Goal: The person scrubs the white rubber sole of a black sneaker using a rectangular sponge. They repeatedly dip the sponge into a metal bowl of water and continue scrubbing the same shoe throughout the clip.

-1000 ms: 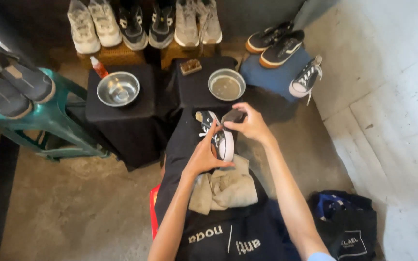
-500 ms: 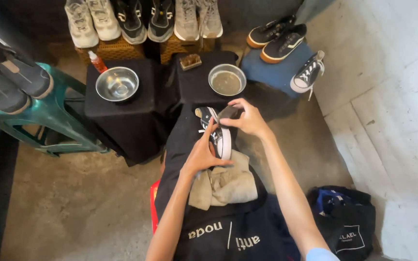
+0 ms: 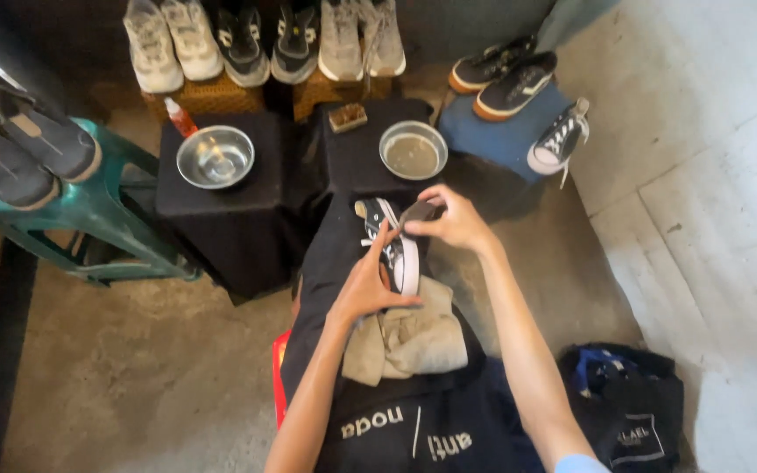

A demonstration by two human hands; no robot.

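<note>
Over the aproned lap (image 3: 396, 429), left hand (image 3: 368, 285) clasps a light, pliable black canvas sneaker (image 3: 389, 243) by its stiff white sole; right hand (image 3: 457, 223) pinches a dark brush (image 3: 417, 213).

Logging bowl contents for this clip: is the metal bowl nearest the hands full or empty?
Not empty: the right-hand metal bowl holds murky brownish liquid across its bottom, well below the rim. How deep, cannot tell.

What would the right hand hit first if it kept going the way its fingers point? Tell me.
The right hand points left; its fingers hold a small dark brush against the sneaker, which comes first.
</note>
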